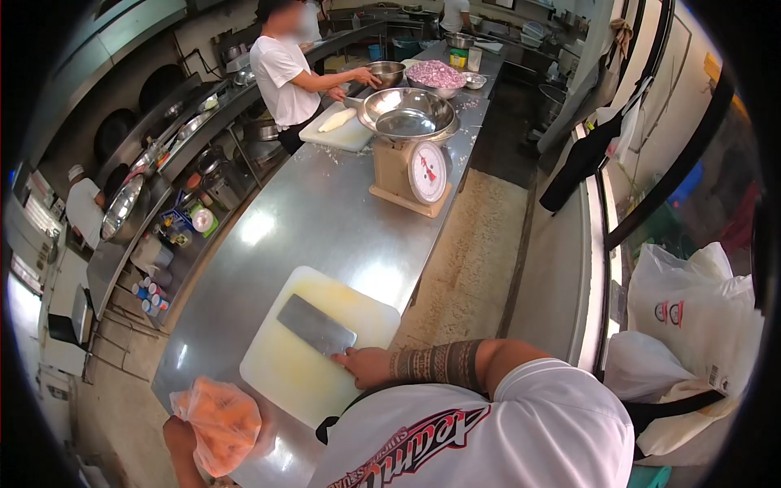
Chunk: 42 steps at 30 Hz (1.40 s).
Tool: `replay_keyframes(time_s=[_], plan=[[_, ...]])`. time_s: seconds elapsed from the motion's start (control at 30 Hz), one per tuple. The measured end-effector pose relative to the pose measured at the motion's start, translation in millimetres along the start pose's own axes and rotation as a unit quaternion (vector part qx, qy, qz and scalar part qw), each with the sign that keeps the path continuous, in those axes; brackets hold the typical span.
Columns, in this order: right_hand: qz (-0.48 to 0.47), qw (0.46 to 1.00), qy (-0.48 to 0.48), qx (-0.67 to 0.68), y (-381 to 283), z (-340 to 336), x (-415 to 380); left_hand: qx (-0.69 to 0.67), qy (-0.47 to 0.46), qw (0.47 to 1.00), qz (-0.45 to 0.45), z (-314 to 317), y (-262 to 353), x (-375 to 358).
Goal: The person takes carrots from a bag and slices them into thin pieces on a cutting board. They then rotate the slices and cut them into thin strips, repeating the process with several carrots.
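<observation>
At the bottom of the frame, the right hand grasps the lower end of a cleaver, whose blade lies flat on a white cutting board; the left hand, lower left, is against the side of a translucent plastic bag with orange contents; whether its fingers are clenched cannot be told. The board lies on the metal surface; toward the top, a wide metal bowl, with nothing visible in it, sits on a dial scale; behind it another bowl is heaped with chopped purplish pieces; a co-worker reaches to a smaller, dark-looking metal bowl.
</observation>
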State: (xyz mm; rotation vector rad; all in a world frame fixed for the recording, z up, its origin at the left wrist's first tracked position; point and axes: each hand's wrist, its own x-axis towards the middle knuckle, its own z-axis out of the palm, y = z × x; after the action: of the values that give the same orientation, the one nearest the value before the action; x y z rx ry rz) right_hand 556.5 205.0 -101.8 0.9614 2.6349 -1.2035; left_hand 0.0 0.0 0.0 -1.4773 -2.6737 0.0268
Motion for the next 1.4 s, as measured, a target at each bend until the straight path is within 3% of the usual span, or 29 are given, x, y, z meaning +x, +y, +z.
replay_keyframes(time_s=[0.17, 0.27, 0.47, 0.67, 0.77, 1.17, 1.4], plan=[[-0.014, 1.000, 0.007, 0.013, 1.0, -4.0, -6.6, -0.086, 0.037, 0.995, 0.027, 1.6, -0.6, -9.1], [-0.025, 1.000, 0.008, 0.014, 6.3, -6.7, -2.6, -0.109, 0.042, 0.993, -0.007, -0.4, 12.6, -13.1], [-0.039, 0.999, 0.005, 0.025, 9.4, -6.1, -4.3, -0.127, 0.087, 0.988, 0.017, 13.9, 1.1, -17.5], [-0.053, 0.998, 0.017, 0.032, 17.0, -6.3, -3.5, -0.154, 0.083, 0.984, -0.041, 12.4, 16.6, -25.9], [-0.069, 0.997, 0.012, 0.037, 23.0, -2.9, 0.8, -0.193, 0.129, 0.972, -0.044, 23.6, 18.2, -25.4], [-0.072, 0.996, -0.030, 0.037, 21.0, -20.2, -3.2, -0.171, 0.198, 0.962, -0.074, 69.0, 5.9, -6.1], [-0.074, 0.997, -0.018, 0.028, 24.7, -14.7, -2.8, -0.175, 0.131, 0.973, -0.073, 59.6, 28.7, -21.7]])
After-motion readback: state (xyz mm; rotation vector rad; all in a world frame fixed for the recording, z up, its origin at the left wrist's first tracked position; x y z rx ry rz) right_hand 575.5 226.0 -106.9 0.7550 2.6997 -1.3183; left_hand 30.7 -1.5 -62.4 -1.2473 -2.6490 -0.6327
